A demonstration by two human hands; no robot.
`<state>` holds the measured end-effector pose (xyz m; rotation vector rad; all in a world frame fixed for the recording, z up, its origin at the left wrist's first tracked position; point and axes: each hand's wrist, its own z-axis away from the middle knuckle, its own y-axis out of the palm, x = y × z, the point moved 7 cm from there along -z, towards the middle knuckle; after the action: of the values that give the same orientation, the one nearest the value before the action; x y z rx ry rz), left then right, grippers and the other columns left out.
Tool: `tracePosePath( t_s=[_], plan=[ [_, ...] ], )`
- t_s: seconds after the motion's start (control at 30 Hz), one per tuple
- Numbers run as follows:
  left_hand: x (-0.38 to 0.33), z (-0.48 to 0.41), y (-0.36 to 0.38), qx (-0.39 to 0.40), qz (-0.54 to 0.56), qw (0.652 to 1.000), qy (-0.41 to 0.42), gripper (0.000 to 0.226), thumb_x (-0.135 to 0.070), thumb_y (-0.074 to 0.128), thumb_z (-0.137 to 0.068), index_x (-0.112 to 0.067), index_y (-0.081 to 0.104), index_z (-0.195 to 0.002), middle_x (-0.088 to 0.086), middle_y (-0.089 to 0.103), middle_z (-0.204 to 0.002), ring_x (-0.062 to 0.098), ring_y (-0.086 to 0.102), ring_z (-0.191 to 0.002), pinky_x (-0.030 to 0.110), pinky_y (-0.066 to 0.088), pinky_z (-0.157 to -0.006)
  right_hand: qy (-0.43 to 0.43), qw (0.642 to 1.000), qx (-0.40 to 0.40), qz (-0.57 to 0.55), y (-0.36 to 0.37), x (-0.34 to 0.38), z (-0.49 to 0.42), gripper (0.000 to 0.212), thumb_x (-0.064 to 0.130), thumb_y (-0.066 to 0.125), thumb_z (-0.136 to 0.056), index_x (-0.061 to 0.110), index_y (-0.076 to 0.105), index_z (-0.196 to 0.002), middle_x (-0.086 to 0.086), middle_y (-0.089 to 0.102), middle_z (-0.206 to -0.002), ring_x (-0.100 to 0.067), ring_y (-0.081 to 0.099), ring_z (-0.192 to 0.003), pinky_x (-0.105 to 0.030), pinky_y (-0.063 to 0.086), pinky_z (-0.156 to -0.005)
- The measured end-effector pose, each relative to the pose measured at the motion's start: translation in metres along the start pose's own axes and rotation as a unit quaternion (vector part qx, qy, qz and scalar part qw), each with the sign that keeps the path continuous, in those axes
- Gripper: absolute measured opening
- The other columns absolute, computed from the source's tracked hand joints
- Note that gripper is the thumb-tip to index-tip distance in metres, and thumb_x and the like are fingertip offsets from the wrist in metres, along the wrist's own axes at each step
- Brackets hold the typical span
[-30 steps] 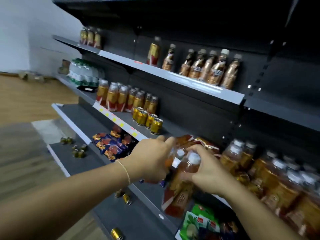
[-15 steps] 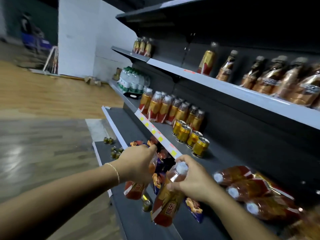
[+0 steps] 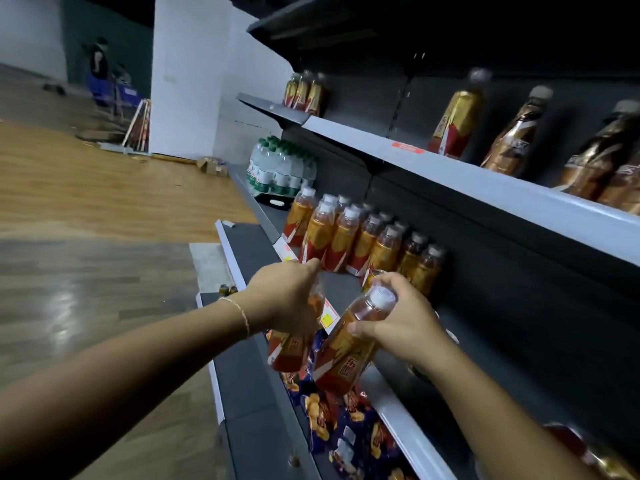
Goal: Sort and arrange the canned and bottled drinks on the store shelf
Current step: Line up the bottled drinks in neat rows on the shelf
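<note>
My left hand (image 3: 289,296) grips the neck of an orange tea bottle (image 3: 291,351) that hangs below it. My right hand (image 3: 401,317) holds a second orange tea bottle (image 3: 346,351) by its neck, just under the white cap, tilted with its base toward me. Both bottles are in front of the middle shelf's edge (image 3: 391,393). Just beyond my hands, a group of several matching orange tea bottles (image 3: 349,237) stands on that shelf. A gold can (image 3: 372,277) peeks out behind my right hand.
Green-capped water bottles (image 3: 280,168) stand at the shelf's far end. Brown bottles (image 3: 512,133) line the upper shelf (image 3: 450,171). Blue and orange snack packets (image 3: 346,420) lie on the lower shelf, small cans (image 3: 227,289) on the bottom ledge. A person (image 3: 98,67) stands far off.
Both hands have carried their bottles leftward along the shelf, from the lying bottles on the right toward the standing group of orange bottles. The view has turned left with them.
</note>
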<state>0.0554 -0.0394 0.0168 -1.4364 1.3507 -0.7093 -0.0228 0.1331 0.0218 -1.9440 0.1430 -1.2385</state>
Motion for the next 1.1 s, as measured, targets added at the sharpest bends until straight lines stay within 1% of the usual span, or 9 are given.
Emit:
tracePosePath(
  t_s=[0.1, 0.3, 0.4, 0.5, 0.6, 0.7, 0.87, 1.0, 1.1],
  plan=[
    [0.003, -0.029, 0.001, -0.015, 0.019, 1.0, 0.02, 0.049, -0.035, 0.067, -0.066, -0.019, 0.047, -0.107, 0.002, 0.058, -0.087, 0.025, 0.058, -0.077, 0.033, 0.051, -0.056, 0.001, 1.0, -0.021, -0.014, -0.002, -0.007, -0.031, 0.068, 0.015, 0.095, -0.055, 0.039, 0.052, -0.102, 0.012, 0.065, -0.097, -0.007, 0.068, -0.079, -0.028, 0.06, -0.07],
    [0.026, -0.094, 0.011, -0.044, 0.067, 0.995, 0.053, 0.051, -0.031, 0.07, -0.064, -0.015, 0.048, -0.108, 0.001, 0.055, -0.08, 0.023, 0.056, -0.072, 0.037, 0.054, -0.055, -0.001, 0.998, -0.069, -0.008, -0.004, -0.014, -0.097, 0.067, 0.019, 0.095, -0.055, 0.044, 0.051, -0.098, 0.015, 0.064, -0.095, -0.002, 0.066, -0.081, -0.016, 0.05, -0.062],
    [0.04, -0.134, 0.014, -0.061, 0.071, 0.993, 0.076, 0.056, -0.032, 0.071, -0.063, -0.014, 0.047, -0.11, -0.004, 0.05, -0.074, 0.022, 0.053, -0.071, 0.03, 0.043, -0.048, 0.003, 0.994, -0.105, 0.0, -0.005, -0.014, -0.13, 0.066, 0.02, 0.096, -0.055, 0.044, 0.051, -0.098, 0.017, 0.063, -0.095, -0.001, 0.064, -0.082, -0.015, 0.048, -0.062],
    [0.052, -0.178, 0.019, -0.052, 0.072, 0.991, 0.1, 0.069, -0.037, 0.075, -0.061, -0.013, 0.043, -0.117, -0.003, 0.049, -0.076, 0.025, 0.055, -0.076, 0.032, 0.045, -0.052, 0.015, 0.99, -0.137, 0.017, -0.005, -0.012, -0.165, 0.067, 0.022, 0.096, -0.055, 0.047, 0.053, -0.1, 0.018, 0.064, -0.093, 0.002, 0.063, -0.081, -0.015, 0.046, -0.063],
    [0.058, -0.218, 0.031, -0.034, 0.082, 0.989, 0.12, 0.055, -0.031, 0.075, -0.061, -0.017, 0.039, -0.101, -0.004, 0.045, -0.071, 0.024, 0.052, -0.071, 0.029, 0.036, -0.047, 0.026, 0.984, -0.17, 0.045, -0.003, -0.014, -0.199, 0.065, 0.022, 0.094, -0.055, 0.053, 0.052, -0.094, 0.023, 0.063, -0.085, 0.003, 0.062, -0.077, -0.019, 0.047, -0.064],
    [0.061, -0.252, 0.047, -0.004, 0.097, 0.987, 0.131, 0.05, -0.027, 0.073, -0.062, -0.021, 0.032, -0.091, -0.004, 0.041, -0.072, 0.021, 0.046, -0.067, 0.028, 0.027, -0.043, 0.051, 0.978, -0.189, 0.073, 0.001, -0.02, -0.231, 0.068, 0.021, 0.092, -0.056, 0.046, 0.051, -0.105, 0.021, 0.061, -0.088, 0.0, 0.061, -0.08, -0.019, 0.049, -0.063],
    [0.058, -0.291, 0.072, 0.038, 0.12, 0.981, 0.146, 0.047, -0.026, 0.069, -0.064, -0.021, 0.038, -0.099, 0.003, 0.04, -0.097, 0.015, 0.041, -0.063, 0.023, 0.031, -0.05, 0.1, 0.965, -0.199, 0.14, 0.007, -0.042, -0.273, 0.076, 0.023, 0.09, -0.057, 0.033, 0.057, -0.124, 0.009, 0.065, -0.108, -0.016, 0.063, -0.099, -0.029, 0.053, -0.085],
    [0.054, -0.307, 0.084, 0.05, 0.112, 0.979, 0.164, 0.049, -0.027, 0.068, -0.071, -0.017, 0.045, -0.114, 0.008, 0.037, -0.111, 0.021, 0.043, -0.065, 0.03, 0.043, -0.061, 0.145, 0.955, -0.195, 0.168, 0.01, -0.06, -0.291, 0.076, 0.025, 0.09, -0.057, 0.021, 0.06, -0.126, 0.002, 0.066, -0.115, -0.02, 0.063, -0.105, -0.025, 0.05, -0.084],
    [0.052, -0.314, 0.086, 0.057, 0.102, 0.974, 0.192, 0.052, -0.029, 0.067, -0.074, -0.015, 0.044, -0.119, 0.01, 0.038, -0.113, 0.022, 0.042, -0.064, 0.032, 0.041, -0.059, 0.154, 0.948, -0.192, 0.203, 0.019, -0.065, -0.3, 0.08, 0.029, 0.088, -0.061, 0.02, 0.055, -0.133, -0.004, 0.06, -0.122, -0.024, 0.056, -0.117, -0.022, 0.044, -0.089]
  ],
)
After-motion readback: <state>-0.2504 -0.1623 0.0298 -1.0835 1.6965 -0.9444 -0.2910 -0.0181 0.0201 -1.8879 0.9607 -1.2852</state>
